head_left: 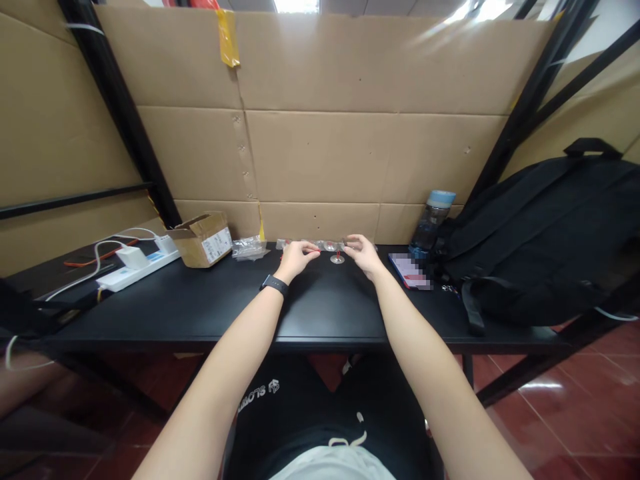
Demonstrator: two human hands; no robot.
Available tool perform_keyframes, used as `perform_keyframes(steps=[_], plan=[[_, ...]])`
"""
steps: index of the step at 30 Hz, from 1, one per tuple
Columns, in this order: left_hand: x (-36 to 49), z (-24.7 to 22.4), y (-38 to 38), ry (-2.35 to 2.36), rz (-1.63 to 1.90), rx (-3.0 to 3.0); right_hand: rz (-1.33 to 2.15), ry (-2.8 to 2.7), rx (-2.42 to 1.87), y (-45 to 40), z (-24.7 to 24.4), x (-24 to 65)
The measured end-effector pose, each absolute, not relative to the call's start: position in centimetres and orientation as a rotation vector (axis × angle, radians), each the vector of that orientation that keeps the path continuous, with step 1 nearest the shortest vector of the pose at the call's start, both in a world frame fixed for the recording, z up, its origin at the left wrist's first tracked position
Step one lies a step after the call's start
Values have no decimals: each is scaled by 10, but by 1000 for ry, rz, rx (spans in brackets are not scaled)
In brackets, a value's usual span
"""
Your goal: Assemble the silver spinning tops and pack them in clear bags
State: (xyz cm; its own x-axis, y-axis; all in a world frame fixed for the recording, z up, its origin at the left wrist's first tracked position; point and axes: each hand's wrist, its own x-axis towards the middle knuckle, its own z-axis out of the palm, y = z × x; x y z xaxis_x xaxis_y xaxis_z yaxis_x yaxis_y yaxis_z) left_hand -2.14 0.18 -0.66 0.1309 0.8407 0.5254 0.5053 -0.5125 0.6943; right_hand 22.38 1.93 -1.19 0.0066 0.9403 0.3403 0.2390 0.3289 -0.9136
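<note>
Clear round red-tipped disc (pixel 337 259) sits between the fingertips of the left hand (pixel 298 259) and right hand (pixel 364 256). Whether the curled fingers grip anything, I cannot tell.

Disc (pixel 337 259): clear, round, lying on the desk (pixel 330 310), red part (pixel 338 253) at its far edge. Clear pieces (pixel 330 246): in a row just beyond; finer detail indistinct.

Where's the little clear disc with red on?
In the head view, the clear round disc with a red bit is just right of centre, toward the back of the black table, between the left hand and right hand.
</note>
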Motion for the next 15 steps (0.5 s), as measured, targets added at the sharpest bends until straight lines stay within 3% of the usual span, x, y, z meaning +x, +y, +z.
perform_keyframes(steps=[6, 15], plan=[[-16, -4, -2, 1208, 1349, 2159, 1245, -1580, -834, -6, -11, 183], [-14, -8, 0, 1096, 1410, 2059, 1298, -1525, -733, -9, -10, 186]])
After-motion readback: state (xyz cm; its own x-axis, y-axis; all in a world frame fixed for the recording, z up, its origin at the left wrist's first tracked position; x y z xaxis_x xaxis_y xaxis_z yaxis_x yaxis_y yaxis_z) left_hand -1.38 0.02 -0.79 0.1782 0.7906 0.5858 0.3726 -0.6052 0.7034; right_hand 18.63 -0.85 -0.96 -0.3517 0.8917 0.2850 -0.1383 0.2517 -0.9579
